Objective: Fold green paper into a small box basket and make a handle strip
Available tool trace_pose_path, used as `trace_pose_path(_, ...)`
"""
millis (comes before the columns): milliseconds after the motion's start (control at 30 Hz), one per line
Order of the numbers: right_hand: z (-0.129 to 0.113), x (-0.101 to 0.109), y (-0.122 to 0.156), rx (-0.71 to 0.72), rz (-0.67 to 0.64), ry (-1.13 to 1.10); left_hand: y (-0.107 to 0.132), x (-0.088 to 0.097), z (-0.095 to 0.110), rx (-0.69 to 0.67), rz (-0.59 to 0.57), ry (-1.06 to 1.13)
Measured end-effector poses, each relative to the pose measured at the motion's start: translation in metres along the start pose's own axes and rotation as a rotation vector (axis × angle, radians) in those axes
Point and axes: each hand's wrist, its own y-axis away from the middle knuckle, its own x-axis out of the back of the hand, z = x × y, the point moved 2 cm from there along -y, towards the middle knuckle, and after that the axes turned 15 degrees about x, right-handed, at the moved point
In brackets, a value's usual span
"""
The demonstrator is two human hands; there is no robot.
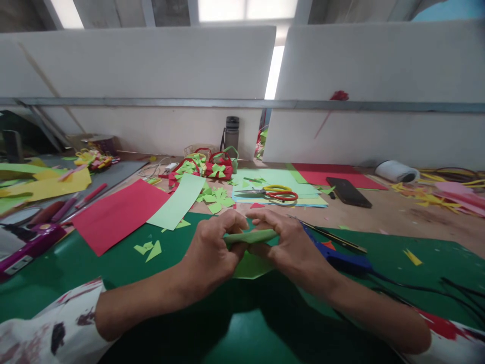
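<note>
Both my hands meet over the dark green cutting mat (pixel 94 263) at the centre. My left hand (pixel 212 247) and my right hand (pixel 288 242) are closed in a pinch on a folded piece of light green paper (pixel 252 237), which runs between the fingers; its lower flap (pixel 250 265) hangs below my hands. A blue glue gun (pixel 341 260) lies on the mat just right of my right hand.
A red sheet (pixel 117 215) and a pale green sheet (pixel 178 202) lie at left. Scissors (pixel 275 193) rest on stacked paper behind. A black phone (pixel 348 192), green paper scraps (pixel 215 199), a grey bottle (pixel 232 132), pens (pixel 89 196) and white partitions surround.
</note>
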Motion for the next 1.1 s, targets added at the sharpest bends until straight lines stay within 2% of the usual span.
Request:
trace_pose_path(167, 0.0, -0.001, 0.003, 0.049, 0.049, 0.044, -0.005, -0.002, -0.005, 0.089, -0.079, 0.051)
trace_pose_path(267, 0.003, 0.0, 0.004, 0.019, 0.059, 0.051, -0.007, -0.002, -0.008, 0.109, -0.121, 0.036)
trace_pose_path(433, 0.002, 0.0, 0.003, 0.082, 0.026, 0.101, -0.011, -0.004, -0.012, 0.156, -0.153, 0.026)
trace_pose_path(633, -0.002, -0.002, 0.004, 0.194, 0.018, 0.2, -0.01, -0.01, -0.014, 0.142, -0.181, 0.058)
trace_pose_path(967, -0.001, -0.002, 0.007, 0.215, 0.034, 0.244, -0.008, -0.013, -0.011, 0.08, -0.165, 0.069)
trace_pose_path(1100, -0.001, -0.004, 0.006, 0.217, 0.039, 0.273, -0.011, -0.012, -0.012, 0.127, -0.202, 0.014)
